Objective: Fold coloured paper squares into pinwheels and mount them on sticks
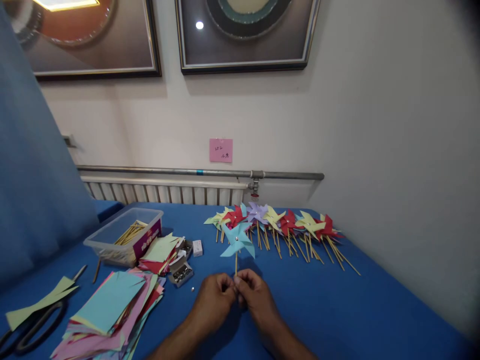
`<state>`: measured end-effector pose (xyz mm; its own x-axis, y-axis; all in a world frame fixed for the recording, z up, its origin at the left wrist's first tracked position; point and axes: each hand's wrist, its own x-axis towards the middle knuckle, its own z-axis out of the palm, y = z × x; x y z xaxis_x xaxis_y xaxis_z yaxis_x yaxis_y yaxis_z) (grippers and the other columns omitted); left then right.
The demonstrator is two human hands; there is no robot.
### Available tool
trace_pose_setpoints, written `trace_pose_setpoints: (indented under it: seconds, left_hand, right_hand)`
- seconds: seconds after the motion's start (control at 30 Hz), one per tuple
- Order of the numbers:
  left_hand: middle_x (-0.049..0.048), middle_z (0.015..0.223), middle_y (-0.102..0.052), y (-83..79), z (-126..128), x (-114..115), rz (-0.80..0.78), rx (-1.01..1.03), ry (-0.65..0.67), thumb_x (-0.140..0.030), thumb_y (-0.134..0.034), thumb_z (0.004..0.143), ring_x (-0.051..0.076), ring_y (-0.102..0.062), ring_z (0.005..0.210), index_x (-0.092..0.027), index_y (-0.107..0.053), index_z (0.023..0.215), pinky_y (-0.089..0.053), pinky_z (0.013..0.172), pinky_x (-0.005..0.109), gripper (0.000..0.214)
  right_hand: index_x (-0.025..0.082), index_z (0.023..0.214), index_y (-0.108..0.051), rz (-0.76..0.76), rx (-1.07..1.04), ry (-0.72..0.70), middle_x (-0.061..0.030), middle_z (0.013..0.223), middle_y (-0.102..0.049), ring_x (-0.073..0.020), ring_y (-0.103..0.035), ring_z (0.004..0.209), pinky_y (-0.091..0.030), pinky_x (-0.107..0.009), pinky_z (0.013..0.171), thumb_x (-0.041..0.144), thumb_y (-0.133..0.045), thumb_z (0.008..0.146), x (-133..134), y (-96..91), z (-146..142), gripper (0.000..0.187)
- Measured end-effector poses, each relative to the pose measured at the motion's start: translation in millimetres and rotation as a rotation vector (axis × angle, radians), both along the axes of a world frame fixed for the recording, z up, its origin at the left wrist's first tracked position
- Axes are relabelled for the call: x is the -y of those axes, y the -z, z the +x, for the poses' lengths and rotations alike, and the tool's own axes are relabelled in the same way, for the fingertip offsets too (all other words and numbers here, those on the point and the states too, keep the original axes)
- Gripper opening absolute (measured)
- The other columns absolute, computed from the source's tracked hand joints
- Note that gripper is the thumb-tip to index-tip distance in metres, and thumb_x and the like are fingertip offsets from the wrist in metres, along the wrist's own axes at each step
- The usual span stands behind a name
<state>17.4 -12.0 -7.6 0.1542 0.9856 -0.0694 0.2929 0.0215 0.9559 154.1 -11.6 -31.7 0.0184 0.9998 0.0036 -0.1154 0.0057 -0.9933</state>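
In the head view, we see the left hand (215, 298) and the right hand (258, 296) brought together low in the middle, thumbs and fingertips pinched around the lower part of the wooden stick of a light-blue pinwheel (240, 243). The pinwheel stands upright above our fingers, its paper blades spread around a shiny pin at the centre, just in front of a row of finished pinwheels (258, 212) in red, purple and pale yellow that lie along the far side of the blue tablecloth (337, 310). To the left of our hands we have a tiny shiny piece (192, 289) on the cloth, an open little box (187, 280) of metal pins and a small white box (197, 248). Beyond these stands a clear plastic tub (95, 244) holding wooden sticks (131, 232), with a smaller paper stack (160, 249) just beside it. Nearer to us lies a big pile of coloured paper (110, 304), and at its left, black-handled scissors (56, 304) partly under a pale-green paper piece (41, 302).
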Motion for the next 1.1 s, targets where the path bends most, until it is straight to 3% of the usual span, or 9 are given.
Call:
trace_pose_setpoints:
  seconds: [0.2, 0.47, 0.77, 1.1]
  left_hand:
    - [-0.0030, 0.058, -0.057, 1.1, 0, 1, 0.113, -0.173, -0.031, -0.023, -0.058, 0.085, 0.013, -0.048, 0.058, -0.019, -0.060, 0.063, -0.028, 0.058, 0.028, 0.022]
    - [-0.0024, 0.058, -0.059, 2.7, 2, 2, 0.133, -0.170, -0.067, -0.020, -0.057, 0.087, 0.014, -0.049, 0.059, -0.019, -0.058, 0.063, -0.028, 0.059, 0.028, 0.024]
    - [-0.0016, 0.061, -0.061, 8.0, 0, 0, 0.159, -0.172, -0.013, -0.021, -0.058, 0.086, 0.015, -0.052, 0.062, -0.020, -0.059, 0.064, -0.029, 0.062, 0.028, 0.022]
    - [-0.0019, 0.061, -0.059, -1.4, -2, 4, 0.204, -0.306, -0.002, -0.013, -0.056, 0.084, 0.015, -0.051, 0.063, -0.019, -0.056, 0.062, -0.026, 0.062, 0.029, 0.023]
  right_hand:
    - [0.024, 0.069, -0.056, -0.002, 0.106, 0.027, 0.0082, 0.053, -0.052, -0.0103, -0.043, 0.044, -0.034, -0.025, 0.046, 0.050, -0.071, 0.070, 1, -1.9, -1, 0.030]
    - [0.025, 0.069, -0.056, -0.011, 0.142, 0.051, 0.0081, 0.050, -0.050, -0.0114, -0.042, 0.045, -0.033, -0.025, 0.046, 0.047, -0.070, 0.072, 5, -6.1, -2, 0.026]
    - [0.025, 0.070, -0.058, 0.026, 0.215, 0.081, 0.0069, 0.050, -0.052, -0.0134, -0.044, 0.048, -0.034, -0.025, 0.049, 0.047, -0.069, 0.078, 3, 4.0, 1, 0.026]
    - [0.025, 0.074, -0.061, 0.059, 0.241, 0.062, 0.0063, 0.054, -0.054, -0.0147, -0.048, 0.051, -0.036, -0.027, 0.053, 0.049, -0.069, 0.081, 7, 0.1, -1, 0.026]
